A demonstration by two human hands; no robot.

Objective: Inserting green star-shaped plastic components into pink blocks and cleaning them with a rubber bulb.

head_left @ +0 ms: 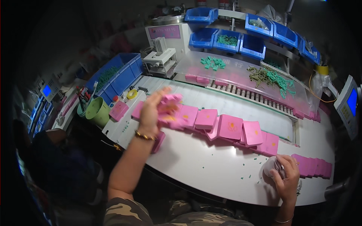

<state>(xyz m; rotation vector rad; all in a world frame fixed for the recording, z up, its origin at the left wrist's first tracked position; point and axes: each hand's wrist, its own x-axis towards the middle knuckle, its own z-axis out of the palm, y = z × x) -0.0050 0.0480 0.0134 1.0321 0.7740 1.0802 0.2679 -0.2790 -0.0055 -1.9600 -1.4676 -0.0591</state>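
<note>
Right hand (287, 174) has its fingers curled round a rounded greyish-white bundle (270, 165), probably cloth, while the left hand (151, 110) is up against a motion-blurred pink piece (177, 120), and I can't tell if it's actually gripping it. Between the hands there's an overlapping row of squarish matte pink blocks (230, 127) on the smooth white table (196, 165), so I'd guess it's the block-handling step, and the next move calls for a sure hold without bumping the row.
</note>
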